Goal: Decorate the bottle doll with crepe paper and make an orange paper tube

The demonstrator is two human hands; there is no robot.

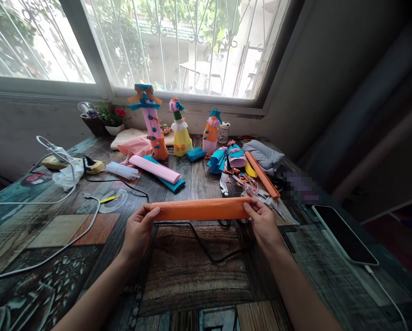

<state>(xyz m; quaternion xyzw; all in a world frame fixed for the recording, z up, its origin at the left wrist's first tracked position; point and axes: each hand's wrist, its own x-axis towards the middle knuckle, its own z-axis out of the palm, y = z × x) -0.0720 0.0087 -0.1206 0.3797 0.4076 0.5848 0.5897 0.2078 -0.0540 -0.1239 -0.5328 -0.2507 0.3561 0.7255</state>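
The left hand (139, 230) and the right hand (263, 223) each gripped one end of an orange crepe paper roll (201, 209), with the fingers closed around its ends. The roll lay level between the two hands, held just above the wooden table (199, 280), and it was not yet opened. It seemed that the step in hand was the taking up of the roll; to unroll it, one hand would need to find the loose edge while the other hand kept the roll steady.

Just under the roll a black cable (206, 246) ran across the table. Beyond the hands lay one pink roll (156, 168) on top of one teal roll (169, 181), and to the right one thinner orange roll (261, 174). Further away, near the window, stood three decorated bottle dolls: a tall pink one (151, 122), a yellow one (180, 131) and an orange one (211, 131). A fourth, smaller doll (235, 156) lay on its side. To the right of the right hand one phone (344, 234) lay flat. To the left of the left hand one white cable (59, 202) curved, with one glue gun (90, 165) beyond it.
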